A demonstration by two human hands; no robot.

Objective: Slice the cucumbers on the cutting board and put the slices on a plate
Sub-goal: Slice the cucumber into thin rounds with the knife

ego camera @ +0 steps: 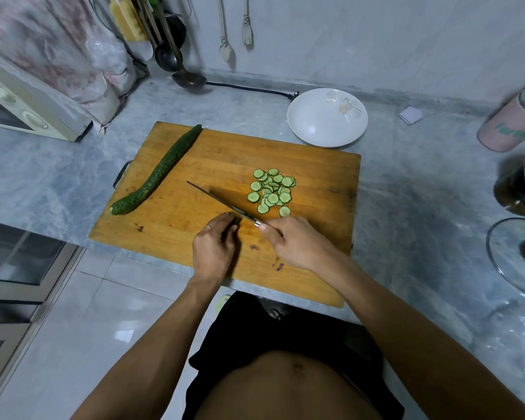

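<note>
A wooden cutting board lies on the grey counter. On its left side rests a whole dark green cucumber. A pile of several thin cucumber slices sits right of centre. My left hand curls over a short cucumber stub near the board's front, mostly hiding it. My right hand grips the handle of a knife, whose blade runs up and left, right beside the stub. A white plate stands empty behind the board's right corner.
A microwave stands at the left. A ladle and utensils hang by the wall. At the right are a pink container, a dark jar and a glass lid. The counter edge runs under the board's front.
</note>
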